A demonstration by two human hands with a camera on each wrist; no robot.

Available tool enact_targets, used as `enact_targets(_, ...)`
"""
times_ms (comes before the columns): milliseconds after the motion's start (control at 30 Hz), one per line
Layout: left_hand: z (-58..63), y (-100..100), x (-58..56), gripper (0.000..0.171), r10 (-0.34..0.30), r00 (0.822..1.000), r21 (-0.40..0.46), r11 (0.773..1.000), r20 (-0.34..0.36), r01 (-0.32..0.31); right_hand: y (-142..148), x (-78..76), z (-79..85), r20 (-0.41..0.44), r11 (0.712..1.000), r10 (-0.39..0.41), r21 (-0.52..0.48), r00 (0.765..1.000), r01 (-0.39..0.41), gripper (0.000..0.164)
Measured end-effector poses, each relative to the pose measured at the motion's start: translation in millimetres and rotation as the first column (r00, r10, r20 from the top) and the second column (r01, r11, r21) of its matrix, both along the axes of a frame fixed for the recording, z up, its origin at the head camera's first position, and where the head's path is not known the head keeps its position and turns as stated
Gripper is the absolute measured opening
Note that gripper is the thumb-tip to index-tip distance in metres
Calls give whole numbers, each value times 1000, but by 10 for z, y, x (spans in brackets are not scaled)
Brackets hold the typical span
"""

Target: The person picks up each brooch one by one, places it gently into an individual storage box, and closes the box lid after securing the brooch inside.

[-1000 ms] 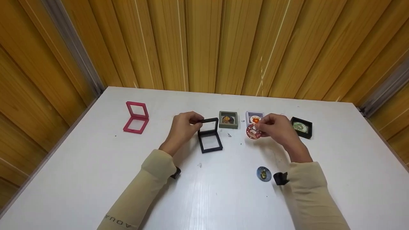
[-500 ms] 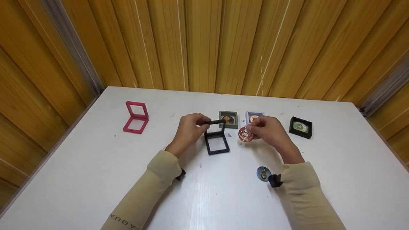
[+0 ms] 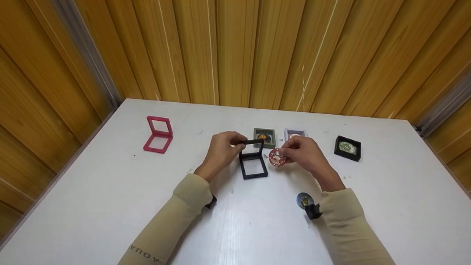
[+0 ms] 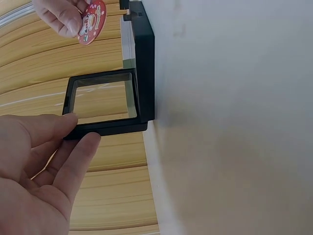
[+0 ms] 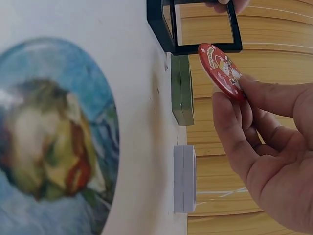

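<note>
My left hand (image 3: 225, 150) pinches the raised lid of a black hinged display frame (image 3: 254, 177) between thumb and fingers. The frame stands unfolded, its lower half on the table, with a clear window in each half. Just to its right, my right hand (image 3: 302, 154) holds a round red badge (image 3: 276, 157) by its edge, above the table. In the left wrist view the badge (image 4: 92, 22) appears beyond the frame's lower half. The right wrist view shows the badge (image 5: 222, 71) tilted, thumb on its printed face and fingers behind.
A blue badge (image 3: 304, 200) with a painted portrait lies near my right wrist. Behind my hands are a green frame (image 3: 271, 145) and a pale lilac frame (image 3: 300, 131). Another black frame (image 3: 347, 148) sits right; an unfolded pink frame (image 3: 158, 149) stands left on the white table (image 3: 92, 184).
My left hand has shifted the black frame to the right. My right hand has brought the red badge leftward, close beside it.
</note>
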State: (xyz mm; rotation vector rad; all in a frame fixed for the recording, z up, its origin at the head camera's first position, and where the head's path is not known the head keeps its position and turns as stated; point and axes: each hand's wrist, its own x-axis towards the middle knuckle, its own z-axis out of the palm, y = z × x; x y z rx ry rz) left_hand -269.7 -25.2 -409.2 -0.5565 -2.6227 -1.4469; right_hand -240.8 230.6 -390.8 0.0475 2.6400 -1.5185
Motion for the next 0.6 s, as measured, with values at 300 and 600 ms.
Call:
enact_targets(300,11,58,10,20,-21,1000,3,1000,14,21,-70,-15,-61,2,1000,-7,14,1000,7,12)
enact_targets(600,12,125,7,19,-16,1000,-4,1000,-3,16,-132,-48,-87,-13,1000,15,-24,1000,-15,11)
